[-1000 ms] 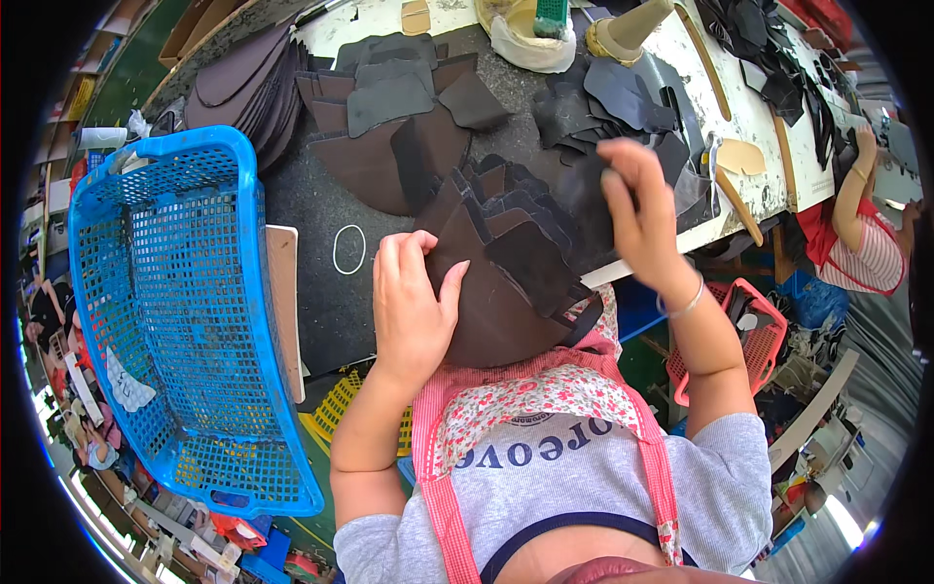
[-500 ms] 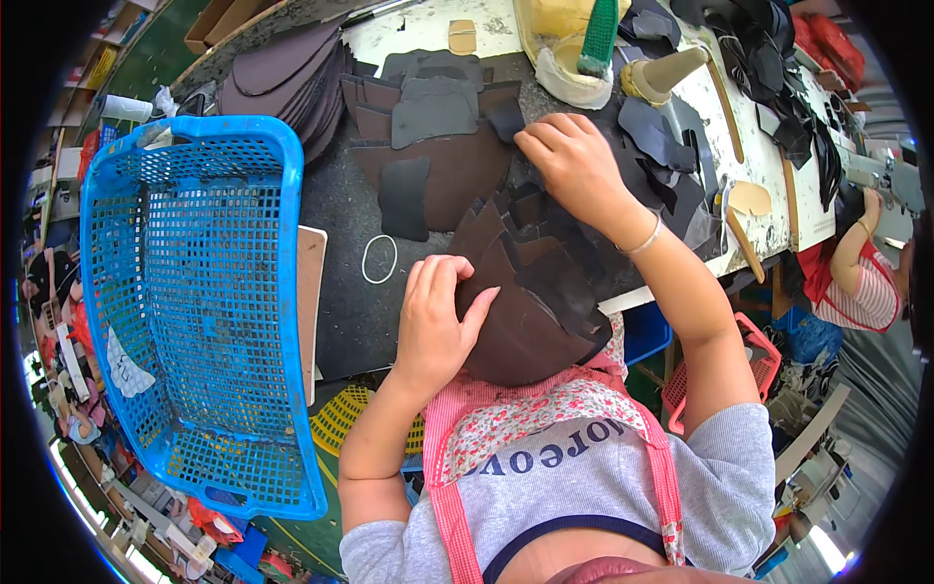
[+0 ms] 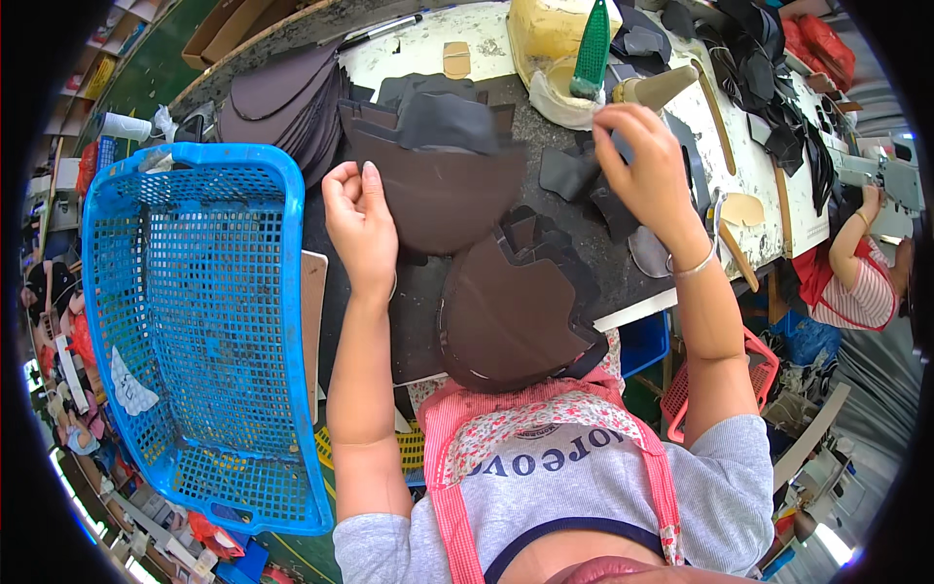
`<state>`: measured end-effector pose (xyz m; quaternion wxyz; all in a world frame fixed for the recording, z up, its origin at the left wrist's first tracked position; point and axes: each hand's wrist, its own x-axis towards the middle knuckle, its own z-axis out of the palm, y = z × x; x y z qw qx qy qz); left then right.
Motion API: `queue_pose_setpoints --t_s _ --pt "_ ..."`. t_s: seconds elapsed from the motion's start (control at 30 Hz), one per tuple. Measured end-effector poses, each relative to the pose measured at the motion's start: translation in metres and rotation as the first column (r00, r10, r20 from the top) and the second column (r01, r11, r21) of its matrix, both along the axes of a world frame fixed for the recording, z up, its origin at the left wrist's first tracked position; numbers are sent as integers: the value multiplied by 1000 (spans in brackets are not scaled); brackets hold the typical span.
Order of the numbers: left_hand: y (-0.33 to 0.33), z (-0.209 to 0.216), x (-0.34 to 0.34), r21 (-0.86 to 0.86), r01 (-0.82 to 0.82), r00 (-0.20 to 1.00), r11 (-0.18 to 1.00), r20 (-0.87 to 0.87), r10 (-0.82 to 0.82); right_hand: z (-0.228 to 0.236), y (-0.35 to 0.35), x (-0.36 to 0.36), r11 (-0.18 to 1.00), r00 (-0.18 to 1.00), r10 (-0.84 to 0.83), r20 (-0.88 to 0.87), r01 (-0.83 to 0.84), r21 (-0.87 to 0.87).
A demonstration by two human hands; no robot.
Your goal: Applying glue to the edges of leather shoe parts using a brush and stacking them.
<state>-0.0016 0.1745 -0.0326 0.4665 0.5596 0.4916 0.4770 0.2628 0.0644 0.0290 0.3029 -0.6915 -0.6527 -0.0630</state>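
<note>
My left hand (image 3: pixel 362 229) grips the left edge of a dark brown, round-bottomed leather-like piece (image 3: pixel 443 200), thumb and fingers closed on it. A small black patch (image 3: pixel 448 124) lies over the brown piece's top part. My right hand (image 3: pixel 650 175) is at the right, near the glue-pot-like yellow container (image 3: pixel 530 44); its thumb and forefinger are bent together, and what they hold, if anything, cannot be made out. Small black pieces (image 3: pixel 566 175) lie beside it. In front of me, a pile of brown pieces (image 3: pixel 506 311) overhangs the table's near edge, against my apron.
A blue plastic basket (image 3: pixel 297 321) stands at the left. Behind it is a fanned stack of dark pieces (image 3: pixel 277 102). A green-handled brush (image 3: pixel 592 49) stands in the yellow container, next to a beige cone (image 3: pixel 662 90). Another person's arm (image 3: pixel 846 234) shows at far right.
My left hand has moved up from the near pile to the brown piece's edge. My right hand has gone right, away from the patch. The white loop on the table no longer shows.
</note>
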Motion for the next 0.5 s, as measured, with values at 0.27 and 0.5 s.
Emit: queue_pose_setpoints --t_s 0.27,0.5 --pt "-38 -17 -39 210 246 704 946 -710 -26 -23 78 54 884 938 -340 63 296 362" --pt "-47 -15 -80 42 141 807 989 -584 -90 2 70 44 914 947 -242 -210 295 278"
